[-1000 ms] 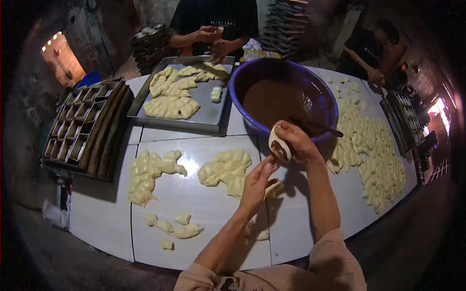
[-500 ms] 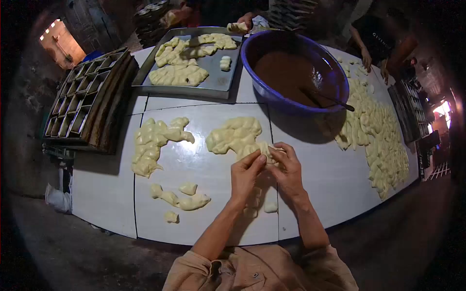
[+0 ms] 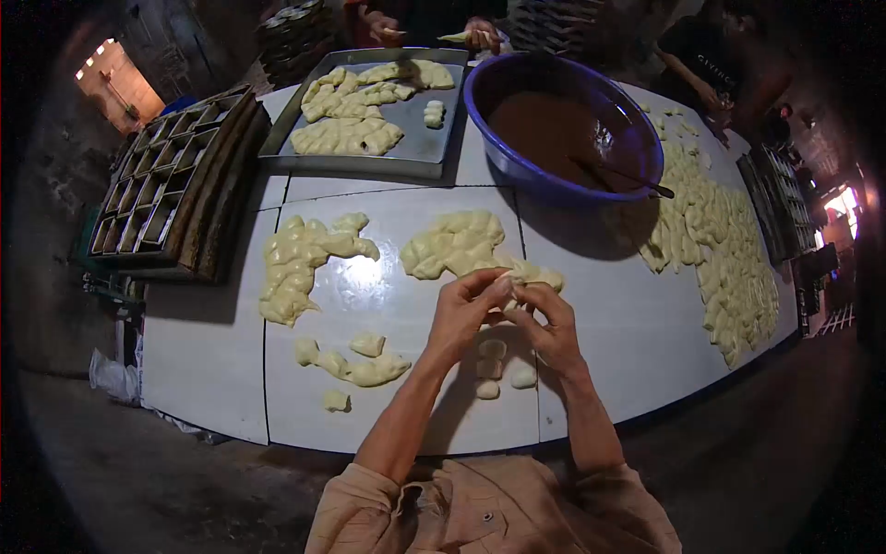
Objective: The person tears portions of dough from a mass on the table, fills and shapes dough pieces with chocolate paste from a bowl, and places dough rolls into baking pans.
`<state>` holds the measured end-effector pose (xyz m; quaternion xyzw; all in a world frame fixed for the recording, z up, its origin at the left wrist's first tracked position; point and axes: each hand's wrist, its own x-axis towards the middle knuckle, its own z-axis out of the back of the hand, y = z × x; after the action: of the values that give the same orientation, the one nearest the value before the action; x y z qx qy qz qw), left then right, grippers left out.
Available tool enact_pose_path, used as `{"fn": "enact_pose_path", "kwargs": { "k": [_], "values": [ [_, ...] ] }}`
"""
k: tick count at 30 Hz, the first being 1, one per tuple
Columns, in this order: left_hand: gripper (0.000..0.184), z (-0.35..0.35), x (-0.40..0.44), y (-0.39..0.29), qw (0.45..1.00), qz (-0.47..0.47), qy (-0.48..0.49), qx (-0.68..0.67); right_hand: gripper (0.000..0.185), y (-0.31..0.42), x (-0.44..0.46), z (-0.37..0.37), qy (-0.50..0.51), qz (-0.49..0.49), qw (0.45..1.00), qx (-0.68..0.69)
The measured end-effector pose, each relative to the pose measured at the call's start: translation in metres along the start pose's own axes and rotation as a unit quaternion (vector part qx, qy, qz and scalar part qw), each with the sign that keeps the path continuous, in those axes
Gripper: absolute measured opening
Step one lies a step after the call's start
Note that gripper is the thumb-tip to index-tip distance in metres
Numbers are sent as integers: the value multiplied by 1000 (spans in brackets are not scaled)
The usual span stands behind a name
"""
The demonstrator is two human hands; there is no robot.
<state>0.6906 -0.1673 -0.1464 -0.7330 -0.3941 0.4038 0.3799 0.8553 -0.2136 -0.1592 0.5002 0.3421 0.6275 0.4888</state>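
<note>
Both my hands are together over the near middle of the table, at the near edge of a pale yellow dough lump (image 3: 454, 242). My left hand (image 3: 463, 314) pinches a small piece of dough (image 3: 505, 282) between thumb and fingers. From the other side, my right hand (image 3: 551, 325) has its fingers closed on the same piece, largely hiding it. Below my hands lie several small rounded dough pieces (image 3: 489, 369), with a whiter one (image 3: 524, 377) beside them. To the left are a larger dough mass (image 3: 293, 268) and some loose dough scraps (image 3: 369, 371).
A metal tray (image 3: 406, 166) with dough stands at the back, beside a purple basin (image 3: 517, 162) of brown liquid with a stick in it. Stacked compartment moulds (image 3: 152, 189) stand left. Many dough pieces (image 3: 706, 231) cover the right side. Other people's hands (image 3: 480, 35) are across the table.
My fingers have lifted slightly from the dough lump's edge with a small piece between them. The small pieces below show more clearly. Across the table, another person's hands have shifted.
</note>
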Motion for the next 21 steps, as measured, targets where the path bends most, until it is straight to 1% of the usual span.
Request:
{"fn": "enact_pose_path", "kwargs": {
  "k": [1,4,5,8,9,10,12,13,14,15,16,17,18,19,20,21],
  "values": [
    [45,-1,-2,7,999,-28,22,-17,23,-12,-1,1,-19,14,1000,5],
    [40,-11,-8,6,999,-34,31,-8,14,-23,2,-1,-102,104,989,8],
    [38,-11,-7,8,999,-35,34,-12,15,-21,1,-7,-141,70,987,33],
    [34,-9,-3,18,998,-39,41,-24,16,4,10,-31,-274,51,948,155],
    [33,-8,-3,22,998,-39,45,-27,18,9,11,-37,-289,37,941,174],
    [33,-7,-4,28,998,-37,50,-29,19,3,8,-34,-272,42,956,99],
    [35,-8,-5,37,998,-24,51,-12,21,-16,-1,-24,-233,50,970,-55],
    [35,-12,-8,39,999,-25,46,-14,21,-21,-2,-24,-265,47,961,-60],
    [36,-17,-10,39,999,-26,41,-16,22,-23,-1,-23,-262,38,964,-37],
    [37,-24,-12,37,997,-73,26,-19,23,-25,-2,-22,-259,29,965,-12],
    [37,-24,-13,30,998,-40,23,39,24,-27,-3,-21,-257,19,966,12],
    [37,-23,-14,24,995,-6,20,97,27,-26,-4,-22,-260,4,966,2],
    [37,-22,-15,22,988,28,19,153,26,-27,-4,-20,-236,-31,971,-28],
    [33,-21,-13,32,995,-16,1,99,26,-28,-5,-17,-211,-66,974,-58],
    [31,-20,-12,36,995,-27,-7,95,25,-29,-6,-13,-186,-102,973,-88],
    [29,-18,-11,39,995,-36,-14,91,21,-32,-6,-10,-146,-121,978,-86]
  ]
}}
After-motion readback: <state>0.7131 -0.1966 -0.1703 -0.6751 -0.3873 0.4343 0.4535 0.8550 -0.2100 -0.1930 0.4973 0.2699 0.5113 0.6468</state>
